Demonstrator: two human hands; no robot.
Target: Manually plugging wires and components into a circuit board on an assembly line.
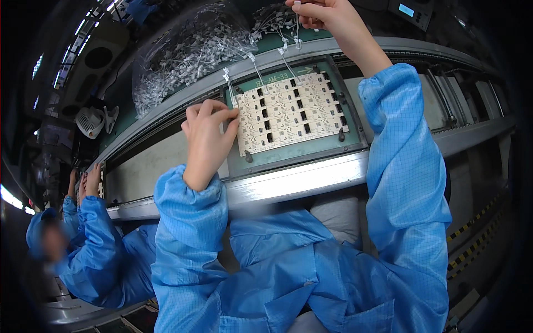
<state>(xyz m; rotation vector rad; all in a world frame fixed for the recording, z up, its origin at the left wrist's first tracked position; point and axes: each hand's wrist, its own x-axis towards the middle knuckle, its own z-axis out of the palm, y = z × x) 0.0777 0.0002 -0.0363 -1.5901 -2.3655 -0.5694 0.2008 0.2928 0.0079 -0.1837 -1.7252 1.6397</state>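
Observation:
A pale circuit board panel (288,112) with rows of black parts lies in a green fixture plate (288,159). My left hand (210,133) is at the panel's left edge, thumb and fingers drawn together; what is between the fingertips is hidden. White wires with small connectors (229,86) run over the fixture's far edge down toward those fingertips. More wired connectors (256,65) reach the panel's far side. Beyond the fixture, my right hand (333,19) pinches a thin white wire lead (298,28) with connectors at its ends, held up above the rail.
A clear plastic bag heaped with white wire leads (194,58) lies beyond the rail on the left. The metal conveyor rail (300,183) runs along the near side. A co-worker (100,261) in blue works further left. A small white fan (90,122) stands at the far left.

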